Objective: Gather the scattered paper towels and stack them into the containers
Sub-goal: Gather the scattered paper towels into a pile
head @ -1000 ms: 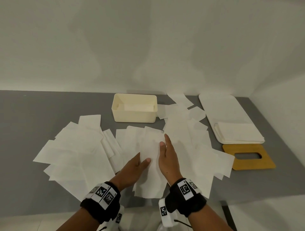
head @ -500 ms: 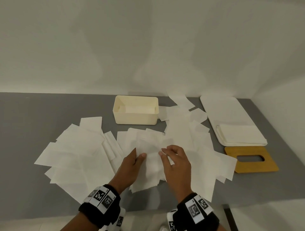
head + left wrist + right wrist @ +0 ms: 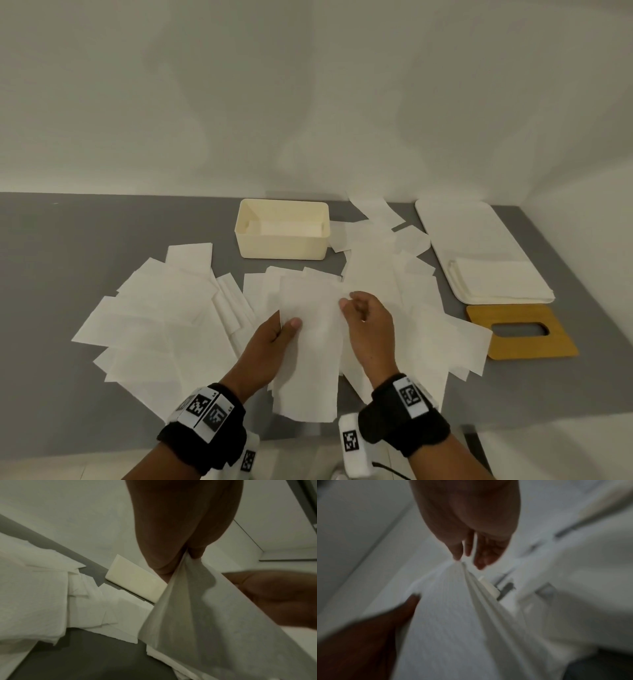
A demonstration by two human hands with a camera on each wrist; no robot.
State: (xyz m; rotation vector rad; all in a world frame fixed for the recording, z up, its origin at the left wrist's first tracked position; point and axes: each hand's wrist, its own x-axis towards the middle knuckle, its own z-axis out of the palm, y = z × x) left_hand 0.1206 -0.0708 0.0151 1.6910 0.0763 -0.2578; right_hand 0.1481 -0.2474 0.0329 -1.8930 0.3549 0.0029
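Low in the centre of the head view, your left hand (image 3: 270, 346) pinches the left edge of a paper towel (image 3: 310, 359), thumb on top. Your right hand (image 3: 368, 329) nips its right edge between curled fingertips. Behind it, the cream container (image 3: 282, 248) sits among scattered towels (image 3: 154, 318).

Both forearms are reaching forward, each wearing a black wrist band carrying coded markers. The left hand (image 3: 270, 339) is pinching a towel (image 3: 310, 346) with its thumb lying on top; the right hand (image 3: 370, 325) is pinching the towel's opposite edge, fingers curled.
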